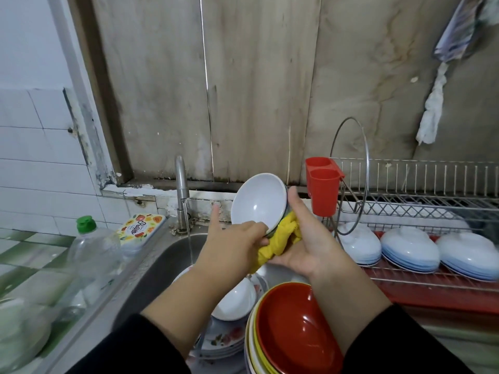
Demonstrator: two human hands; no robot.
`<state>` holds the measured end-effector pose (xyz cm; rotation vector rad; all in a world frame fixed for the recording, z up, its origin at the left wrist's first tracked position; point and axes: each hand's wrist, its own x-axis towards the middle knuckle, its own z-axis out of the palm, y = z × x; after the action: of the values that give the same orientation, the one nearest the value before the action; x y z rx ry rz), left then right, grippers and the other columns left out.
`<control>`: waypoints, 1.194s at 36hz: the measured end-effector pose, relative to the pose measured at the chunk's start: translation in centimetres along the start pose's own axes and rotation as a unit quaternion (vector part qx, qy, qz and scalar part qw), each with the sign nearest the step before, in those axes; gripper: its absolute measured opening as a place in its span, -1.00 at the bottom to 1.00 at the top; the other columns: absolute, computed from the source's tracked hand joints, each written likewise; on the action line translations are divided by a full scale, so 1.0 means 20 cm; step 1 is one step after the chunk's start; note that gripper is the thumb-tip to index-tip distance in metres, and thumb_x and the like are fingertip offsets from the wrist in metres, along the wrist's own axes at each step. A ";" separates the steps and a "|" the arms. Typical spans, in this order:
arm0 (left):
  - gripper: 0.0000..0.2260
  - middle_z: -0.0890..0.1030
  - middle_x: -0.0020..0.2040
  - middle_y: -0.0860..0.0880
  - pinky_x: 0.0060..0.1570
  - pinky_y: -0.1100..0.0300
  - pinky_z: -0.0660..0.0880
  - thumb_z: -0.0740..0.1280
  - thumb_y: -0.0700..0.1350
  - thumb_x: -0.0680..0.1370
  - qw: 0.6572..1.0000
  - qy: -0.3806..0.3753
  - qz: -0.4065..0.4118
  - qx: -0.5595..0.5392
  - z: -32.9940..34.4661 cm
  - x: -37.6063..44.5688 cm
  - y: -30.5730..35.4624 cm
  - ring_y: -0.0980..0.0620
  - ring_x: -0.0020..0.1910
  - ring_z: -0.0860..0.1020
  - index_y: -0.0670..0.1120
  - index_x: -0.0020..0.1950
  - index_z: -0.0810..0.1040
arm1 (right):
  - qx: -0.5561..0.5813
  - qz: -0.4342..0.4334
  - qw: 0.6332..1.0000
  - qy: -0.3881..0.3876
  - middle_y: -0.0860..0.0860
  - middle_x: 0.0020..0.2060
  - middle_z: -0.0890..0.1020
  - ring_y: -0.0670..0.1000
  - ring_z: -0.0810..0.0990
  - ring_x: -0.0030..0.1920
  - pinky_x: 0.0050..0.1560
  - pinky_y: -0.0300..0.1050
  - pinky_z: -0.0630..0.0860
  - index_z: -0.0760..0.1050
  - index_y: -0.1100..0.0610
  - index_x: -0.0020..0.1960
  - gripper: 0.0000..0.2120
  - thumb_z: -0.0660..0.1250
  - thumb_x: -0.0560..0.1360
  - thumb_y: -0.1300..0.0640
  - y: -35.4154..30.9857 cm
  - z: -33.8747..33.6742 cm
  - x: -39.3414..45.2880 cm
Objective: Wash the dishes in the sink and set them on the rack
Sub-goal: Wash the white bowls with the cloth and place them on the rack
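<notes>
A white bowl (258, 202) is held tilted above the steel sink (162, 263), its inside facing me. My left hand (232, 244) pinches the bowl's lower rim, index finger pointing up. My right hand (305, 238) cups the bowl's outer side and presses a yellow cloth (280, 240) against it. Down in the sink lie a white bowl (235, 298), flowered plates (224, 344) and a stack of bowls topped by a red one (294, 327). The wire dish rack (421, 201) stands at the right with three white bowls (410, 249) upside down on its lower shelf.
The tap (181, 184) runs a thin stream into the sink. A clear bottle with a green cap (93, 252) and a patterned tin (140, 228) stand on the left counter. A red cup holder (322, 188) hangs on the rack's left end.
</notes>
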<state>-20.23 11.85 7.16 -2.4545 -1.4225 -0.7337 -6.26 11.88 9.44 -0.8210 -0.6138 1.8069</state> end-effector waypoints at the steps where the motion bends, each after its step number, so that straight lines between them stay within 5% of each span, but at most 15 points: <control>1: -0.84 0.49 -0.34 0.07 0.30 -0.30 -0.10 0.10 -0.09 0.53 0.999 0.038 0.016 0.008 0.02 0.00 -0.02 0.04 -0.32 0.60 -0.02 -0.20 0.42 | -0.008 0.000 1.000 -0.004 0.22 0.05 0.65 0.18 0.64 -0.09 0.06 0.26 0.51 0.52 0.18 0.22 -0.31 0.40 0.25 -0.24 -0.01 0.00 -0.01; 3: -0.81 0.49 -0.43 0.08 0.20 -0.33 0.08 0.08 -0.06 0.44 0.996 0.075 0.042 0.007 0.03 0.00 -0.06 0.04 -0.46 0.56 -0.02 -0.25 0.47 | -0.019 -0.004 1.000 0.005 0.22 0.05 0.65 0.19 0.63 -0.07 0.03 0.27 0.51 0.51 0.19 0.22 -0.31 0.46 0.19 -0.15 -0.01 0.01 -0.01; 6: -0.77 0.54 -0.38 0.09 0.21 -0.35 0.08 0.09 -0.03 0.46 0.994 0.099 0.048 -0.017 0.05 0.00 -0.08 0.02 -0.38 0.60 -0.01 -0.22 0.52 | -0.032 -0.024 0.999 0.024 0.22 -0.03 0.67 0.21 0.64 -0.04 -0.05 0.24 0.54 0.53 0.20 0.12 -0.44 0.47 0.23 -0.10 -0.02 0.04 -0.02; 9: -0.77 0.64 -0.05 0.07 0.27 -0.37 0.17 0.21 0.04 0.49 0.984 0.150 -0.005 -0.099 0.06 -0.02 -0.06 0.00 -0.03 0.62 0.04 -0.06 0.63 | -0.033 -0.057 0.998 0.022 0.19 -0.06 0.68 0.18 0.64 -0.10 -0.10 0.19 0.56 0.53 0.16 0.08 -0.55 0.44 0.29 -0.06 -0.02 0.06 -0.02; 11: -0.71 0.49 0.27 0.00 0.37 -0.15 0.19 0.30 0.01 0.53 0.952 0.166 -0.135 -0.219 0.05 -0.05 -0.01 -0.04 0.27 0.44 0.06 0.24 0.54 | -0.026 -0.078 0.996 0.025 0.19 -0.03 0.67 0.20 0.64 -0.06 -0.09 0.20 0.57 0.52 0.12 0.11 -0.49 0.44 0.22 -0.07 -0.01 0.06 -0.02; 13: -0.50 0.30 0.42 -0.06 0.38 0.03 0.20 0.33 -0.02 0.55 0.873 0.150 -0.315 -0.340 0.04 -0.07 0.04 -0.05 0.41 0.26 0.03 0.46 0.29 | -0.014 -0.096 0.995 0.026 0.17 -0.04 0.67 0.21 0.64 -0.05 -0.14 0.18 0.56 0.50 0.08 0.09 -0.50 0.42 0.21 -0.08 -0.01 0.07 -0.03; 15: -0.46 0.32 0.41 -0.12 0.21 0.06 0.33 0.32 0.01 0.56 0.727 0.073 -0.471 -0.494 0.01 -0.05 0.07 -0.10 0.33 0.34 -0.06 0.49 0.23 | 0.007 -0.111 0.994 0.020 0.16 -0.04 0.65 0.21 0.61 0.00 -0.08 0.21 0.54 0.50 0.06 0.07 -0.53 0.40 0.21 -0.09 -0.01 0.07 -0.05; 18: -0.77 0.52 -0.02 -0.08 -0.17 0.15 0.34 0.27 0.03 0.57 0.514 -0.049 -0.534 -0.669 -0.03 -0.01 0.09 0.01 -0.13 0.45 -0.09 0.12 0.50 | 0.017 -0.127 0.992 0.015 0.14 -0.05 0.66 0.19 0.59 0.06 0.12 0.25 0.49 0.50 0.08 0.05 -0.53 0.38 0.21 -0.11 0.00 0.08 -0.06; 20: -0.83 0.49 -0.21 -0.05 -0.31 0.20 0.26 0.22 0.03 0.60 0.461 -0.056 -0.527 -0.711 -0.02 0.01 0.10 0.06 -0.31 0.39 -0.04 -0.06 0.48 | -0.005 -0.142 0.990 0.014 0.13 -0.06 0.69 0.16 0.62 0.02 0.13 0.21 0.49 0.52 0.09 0.11 -0.49 0.37 0.22 -0.12 0.01 0.08 -0.08; 22: -0.81 0.50 -0.25 -0.05 -0.34 0.24 0.30 0.17 0.02 0.63 0.435 0.002 -0.508 -0.743 -0.01 0.01 0.11 0.08 -0.33 0.39 -0.06 0.00 0.49 | -0.028 -0.150 0.988 0.011 0.12 -0.05 0.69 0.14 0.64 -0.01 0.08 0.15 0.52 0.52 0.10 0.14 -0.47 0.36 0.24 -0.11 0.01 0.07 -0.11; 26: -0.66 0.61 0.00 -0.14 -0.22 0.09 0.58 0.08 0.06 0.65 0.345 0.057 -0.441 -0.827 -0.04 0.00 0.17 -0.06 -0.07 0.55 -0.12 0.24 0.47 | -0.060 -0.160 0.985 0.007 0.13 0.01 0.68 0.13 0.64 0.04 0.09 0.14 0.54 0.52 0.16 0.12 -0.52 0.35 0.28 -0.06 0.01 0.05 -0.17; 31: -0.50 0.41 0.38 -0.25 0.10 -0.10 0.42 -0.04 0.08 0.67 0.297 0.085 -0.411 -0.857 -0.13 -0.04 0.25 -0.25 0.35 0.39 -0.22 0.46 0.28 | -0.124 -0.179 0.975 0.034 0.16 0.04 0.66 0.15 0.62 0.08 0.16 0.14 0.52 0.51 0.21 0.14 -0.37 0.45 0.15 -0.07 -0.01 0.01 -0.26; 36: -0.51 -0.04 0.45 -0.22 -0.53 0.22 0.44 -0.12 0.04 0.69 0.295 0.117 -0.382 -0.868 -0.14 -0.07 0.31 -0.22 0.43 -0.03 -0.25 0.49 -0.12 | -0.252 -0.231 0.939 0.033 0.00 -0.03 0.66 -0.01 0.57 0.09 0.18 -0.07 0.42 0.56 0.08 -0.04 -0.43 0.45 0.04 -0.19 -0.07 -0.05 -0.38; 39: -0.48 0.17 0.47 -0.20 -0.40 0.21 0.45 -0.12 0.07 0.68 0.315 0.144 -0.381 -0.858 -0.14 -0.10 0.39 -0.10 0.32 0.39 -0.25 0.52 0.09 | -0.268 -0.226 0.936 0.015 0.02 -0.03 0.66 -0.04 0.60 -0.01 0.11 -0.10 0.48 0.54 0.09 0.04 -0.51 0.45 0.16 -0.07 -0.11 -0.10 -0.46; 43: -0.47 0.46 0.29 -0.18 -0.10 0.14 0.40 -0.14 0.09 0.67 0.317 0.144 -0.407 -0.845 -0.13 -0.13 0.47 -0.10 0.24 0.44 -0.25 0.41 0.30 | -0.268 -0.219 0.938 -0.004 -0.03 -0.13 0.66 -0.16 0.65 -0.23 -0.22 -0.29 0.56 0.51 0.12 0.07 -0.81 0.35 0.46 0.25 -0.16 -0.16 -0.57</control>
<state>-14.12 4.00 8.71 -0.7972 -1.7551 -4.2832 0.98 2.49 12.69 -0.9401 -1.2239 1.2450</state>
